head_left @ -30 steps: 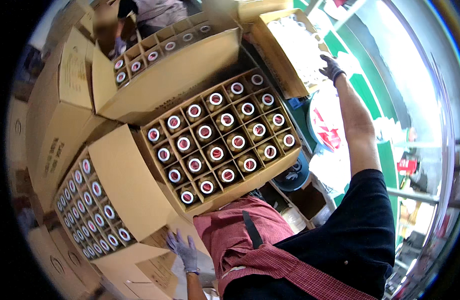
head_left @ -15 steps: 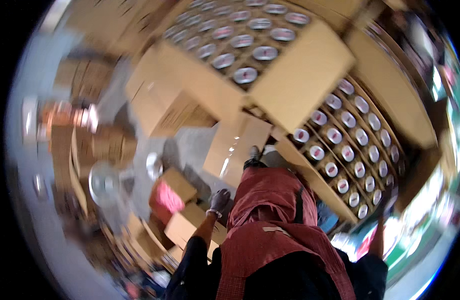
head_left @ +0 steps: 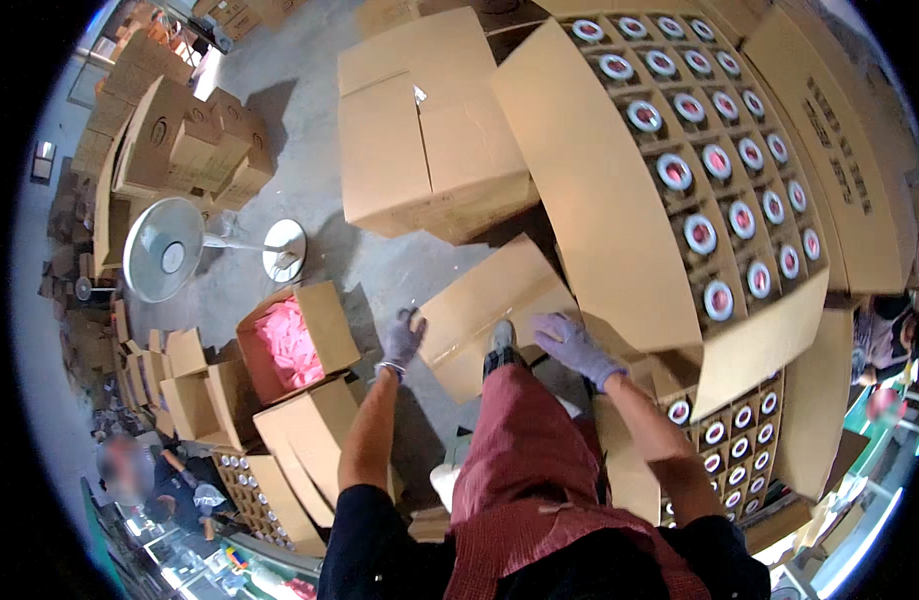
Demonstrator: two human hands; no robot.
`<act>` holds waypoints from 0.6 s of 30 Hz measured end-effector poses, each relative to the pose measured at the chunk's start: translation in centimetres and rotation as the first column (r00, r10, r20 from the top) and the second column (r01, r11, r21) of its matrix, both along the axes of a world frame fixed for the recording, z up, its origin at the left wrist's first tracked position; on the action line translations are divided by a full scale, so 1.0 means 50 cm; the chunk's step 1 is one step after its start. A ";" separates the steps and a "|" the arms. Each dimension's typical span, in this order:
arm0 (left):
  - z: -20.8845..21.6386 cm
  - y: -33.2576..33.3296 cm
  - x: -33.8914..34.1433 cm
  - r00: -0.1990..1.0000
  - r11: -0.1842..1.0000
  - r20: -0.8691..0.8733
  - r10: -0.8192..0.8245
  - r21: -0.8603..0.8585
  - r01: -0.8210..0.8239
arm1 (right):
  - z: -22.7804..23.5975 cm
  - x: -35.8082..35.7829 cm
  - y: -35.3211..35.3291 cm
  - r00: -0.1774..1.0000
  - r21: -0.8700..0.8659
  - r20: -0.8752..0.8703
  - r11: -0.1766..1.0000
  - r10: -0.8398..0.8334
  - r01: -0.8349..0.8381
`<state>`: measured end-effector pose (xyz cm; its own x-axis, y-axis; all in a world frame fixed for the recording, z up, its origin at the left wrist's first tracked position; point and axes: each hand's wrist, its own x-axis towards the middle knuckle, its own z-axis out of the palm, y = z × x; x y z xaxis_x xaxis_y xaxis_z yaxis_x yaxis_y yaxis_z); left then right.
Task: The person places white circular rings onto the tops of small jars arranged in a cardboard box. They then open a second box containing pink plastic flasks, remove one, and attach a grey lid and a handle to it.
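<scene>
Now, a taped brown cardboard piece [head_left: 480,305] is located at the centre of the frame, low on the grey floor [head_left: 375,285]; whether it is a flat sheet or a closed carton cannot be told. The left hand [head_left: 403,338], gloved, is positioned just beside its left edge, with the fingers partly curled and nothing seen held. The right hand [head_left: 570,342], also gloved, is placed over its right corner, with the fingers extended and loosely spread; contact cannot be confirmed for either hand. The person's shoe [head_left: 502,338] is seen between the hands.

One second ago, the right hand was extended over a carton of white items beside a green desk; since then the view has been turned, and both hands have been brought to the cardboard. The jars are thus left untouched.

Further out, a large open carton [head_left: 590,190] of lidded jars [head_left: 700,235] is set at upper right. A closed carton [head_left: 380,130] is found at upper centre, and a white fan [head_left: 165,250] at left.
</scene>
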<state>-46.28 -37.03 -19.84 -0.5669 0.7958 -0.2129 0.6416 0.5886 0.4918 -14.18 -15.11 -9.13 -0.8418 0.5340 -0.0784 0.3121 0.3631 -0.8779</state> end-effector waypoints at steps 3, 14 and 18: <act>-0.039 0.088 -0.240 0.973 0.982 -0.185 0.139 0.150 -0.112 | -0.096 -0.125 0.243 0.939 -0.366 0.343 0.925 0.037 0.097; -0.128 0.290 -0.535 0.690 0.685 0.625 0.366 0.321 -0.654 | -0.231 -0.493 0.615 0.987 -0.455 0.114 0.877 -0.114 0.154; -0.131 0.218 -0.387 0.654 0.606 0.647 0.393 0.353 -0.713 | -0.256 -0.416 0.638 0.999 -0.639 0.023 0.769 0.022 -0.003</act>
